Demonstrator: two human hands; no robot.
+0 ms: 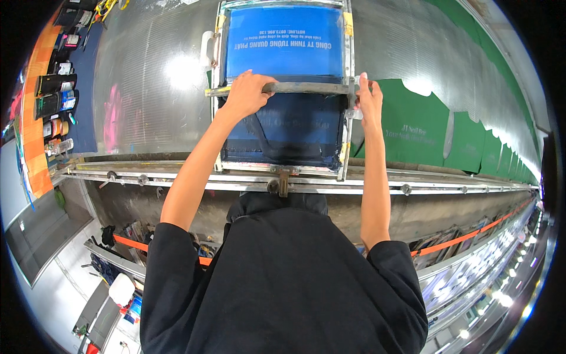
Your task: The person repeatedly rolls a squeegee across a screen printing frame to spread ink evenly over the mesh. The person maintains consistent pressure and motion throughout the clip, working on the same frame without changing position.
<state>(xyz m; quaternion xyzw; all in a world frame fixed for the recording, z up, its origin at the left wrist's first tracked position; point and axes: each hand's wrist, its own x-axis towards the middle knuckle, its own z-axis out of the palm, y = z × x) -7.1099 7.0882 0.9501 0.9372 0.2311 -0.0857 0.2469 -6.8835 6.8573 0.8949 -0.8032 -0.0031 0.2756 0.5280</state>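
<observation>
A screen-printing frame (348, 44) with a pale metal rim lies on the long table in front of me. Its mesh (283, 59) is bright blue with pale lettering in the far part. Dark ink (295, 141) covers the near part. A squeegee (309, 88) with a long greyish bar lies across the frame, between the two areas. My left hand (249, 93) is closed over the bar, left of its middle. My right hand (370, 101) is at the frame's right side, fingers bent around a pale handle-like piece (355, 97) beside the bar's end.
Green printed sheets (413, 124) lie on the shiny table (159, 76) to the right. Ink containers (59, 103) line an orange-topped surface (39, 147) at the far left. A metal rail (342, 187) runs along the table's near edge. A white handle (206, 48) projects from the frame's left side.
</observation>
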